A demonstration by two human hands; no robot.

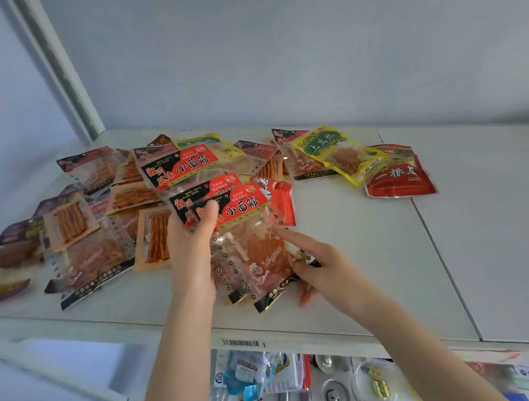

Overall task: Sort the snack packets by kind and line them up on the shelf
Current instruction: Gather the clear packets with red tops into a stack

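Note:
A heap of snack packets (111, 203) lies on the white shelf (368, 253), mostly at its left and middle. My left hand (190, 246) grips a small stack of clear packets with red and black headers (247, 234), thumb on the top one. My right hand (314, 261) pinches the stack's lower right edge, index finger stretched along it. Another red-header packet (178, 169) lies just behind. A yellow-green packet (338, 150) and a red packet (397, 175) lie to the right.
Orange-framed packets (69, 221) and purple packets (19, 235) sit at the left. The shelf's right half is bare white board. Below the front edge (244, 342) hang small goods, cutlery and metal strainers. A grey wall stands behind, an upright post at the back left.

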